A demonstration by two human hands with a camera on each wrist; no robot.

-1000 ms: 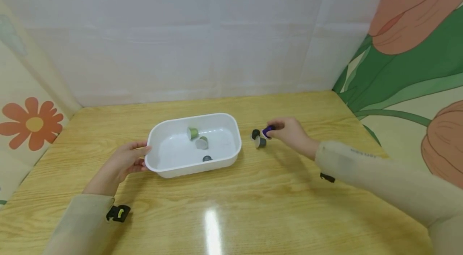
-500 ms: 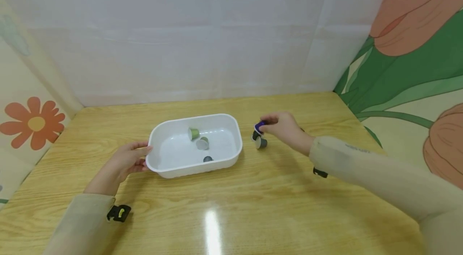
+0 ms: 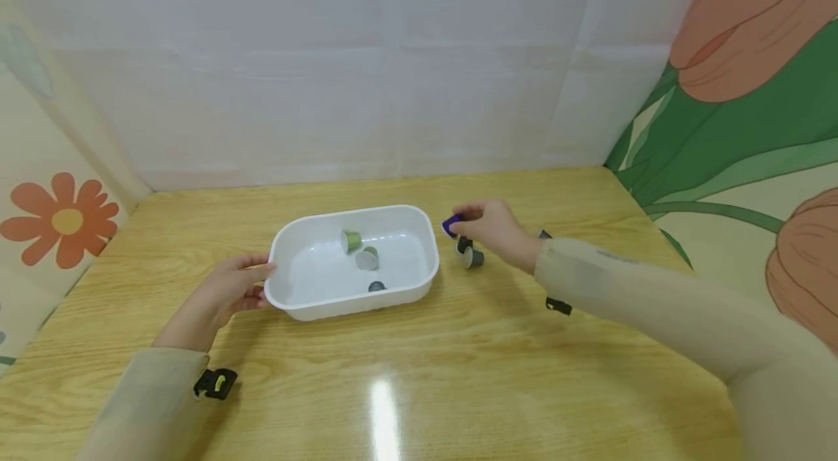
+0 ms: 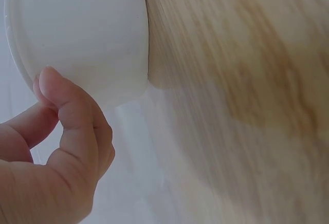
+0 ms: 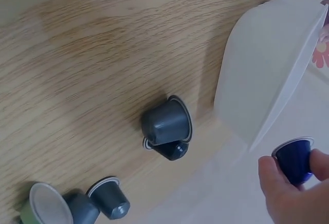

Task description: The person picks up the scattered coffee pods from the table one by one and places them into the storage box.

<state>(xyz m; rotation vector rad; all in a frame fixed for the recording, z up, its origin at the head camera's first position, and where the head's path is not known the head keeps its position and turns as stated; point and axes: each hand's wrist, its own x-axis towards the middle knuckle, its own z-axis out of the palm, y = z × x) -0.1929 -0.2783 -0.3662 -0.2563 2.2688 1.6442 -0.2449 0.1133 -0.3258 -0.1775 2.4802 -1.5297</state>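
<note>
My left hand (image 3: pixel 232 286) grips the left end of a white plastic tub (image 3: pixel 360 307), its fingers and thumb at the rim in the left wrist view. Inside the tub lie a green coffee capsule (image 3: pixel 351 241), a pale-lidded one (image 3: pixel 367 258) and a dark one (image 3: pixel 376 286). Just off the tub's right end, my right hand (image 3: pixel 492 230) pinches a purple-blue coffee capsule (image 5: pixel 294 162) between thumb and fingers, raised above the table. Below that hand, a grey capsule (image 5: pixel 165 123) and a black capsule (image 5: pixel 173 150) lie close together on the table.
More capsules sit farther right, mostly behind my right forearm in the head view: a green one (image 5: pixel 43 206) and a dark one (image 5: pixel 109 197) among them. The wooden table (image 3: pixel 314 388) backs onto a white sheet (image 3: pixel 327 112).
My right hand has lifted the purple-blue capsule from beside the grey and black ones and carried it left toward the tub. The left hand has stayed at the rim.
</note>
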